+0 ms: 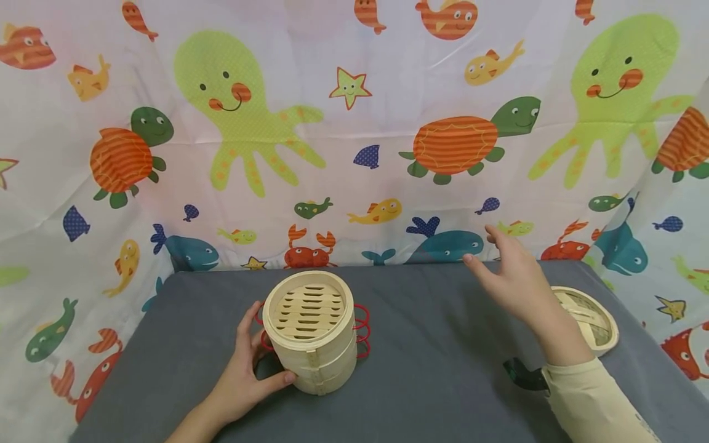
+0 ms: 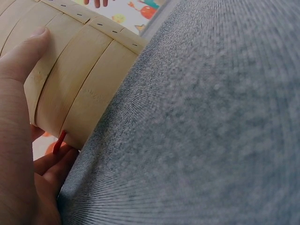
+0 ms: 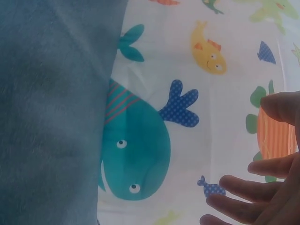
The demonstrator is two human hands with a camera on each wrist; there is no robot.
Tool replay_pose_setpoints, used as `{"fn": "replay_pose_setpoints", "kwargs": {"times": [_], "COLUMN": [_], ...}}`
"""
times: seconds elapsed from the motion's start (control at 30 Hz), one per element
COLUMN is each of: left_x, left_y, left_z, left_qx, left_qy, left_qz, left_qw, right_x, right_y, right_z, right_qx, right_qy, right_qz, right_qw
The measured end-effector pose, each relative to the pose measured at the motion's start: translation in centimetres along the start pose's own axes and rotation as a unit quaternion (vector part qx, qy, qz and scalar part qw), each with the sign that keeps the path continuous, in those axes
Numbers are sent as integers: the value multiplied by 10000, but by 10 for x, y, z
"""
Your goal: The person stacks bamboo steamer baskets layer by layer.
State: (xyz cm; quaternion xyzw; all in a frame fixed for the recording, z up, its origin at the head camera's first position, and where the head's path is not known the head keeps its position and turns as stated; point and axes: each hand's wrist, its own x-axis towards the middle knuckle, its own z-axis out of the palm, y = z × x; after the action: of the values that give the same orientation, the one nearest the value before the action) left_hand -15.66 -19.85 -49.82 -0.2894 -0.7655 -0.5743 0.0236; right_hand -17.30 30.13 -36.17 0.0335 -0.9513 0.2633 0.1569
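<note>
A stack of round bamboo steamer baskets [image 1: 312, 335] stands on the grey cloth, left of centre in the head view. Its slatted top is uncovered, and red loops stick out at both sides. My left hand [image 1: 244, 375] grips the stack from its left, thumb on the near wall and fingers around the far left side. The left wrist view shows the thumb [image 2: 28, 51] against the pale wall. Raised above the cloth at right, my right hand [image 1: 517, 280] is empty, its fingers spread and apart from everything. Beside that forearm lies a woven bamboo lid [image 1: 600, 323], partly covered by the arm.
Grey cloth [image 1: 410, 357] covers the table. Behind it and at both sides hangs a white curtain [image 1: 332, 147] printed with sea animals. A dark curved piece [image 1: 526, 376] juts from the right sleeve at the wrist.
</note>
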Motion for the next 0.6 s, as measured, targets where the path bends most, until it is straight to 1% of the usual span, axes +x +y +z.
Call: {"fn": "replay_pose_setpoints", "kwargs": {"times": [0.23, 0.33, 0.6], "left_x": [-2, -1, 0], "left_y": [1, 1, 1], "left_z": [0, 1, 0], "left_qx": [25, 18, 19], "left_qy": [16, 29, 13], "left_qz": [9, -19, 33], "left_qw": [10000, 10000, 10000], "right_x": [-4, -5, -8], "right_y": [11, 17, 30], "right_z": [-3, -5, -9], "right_qx": [-178, -256, -401], "right_qy": [-105, -102, -110], "right_qz": [194, 250, 433], "right_qw": [9996, 9993, 9982]}}
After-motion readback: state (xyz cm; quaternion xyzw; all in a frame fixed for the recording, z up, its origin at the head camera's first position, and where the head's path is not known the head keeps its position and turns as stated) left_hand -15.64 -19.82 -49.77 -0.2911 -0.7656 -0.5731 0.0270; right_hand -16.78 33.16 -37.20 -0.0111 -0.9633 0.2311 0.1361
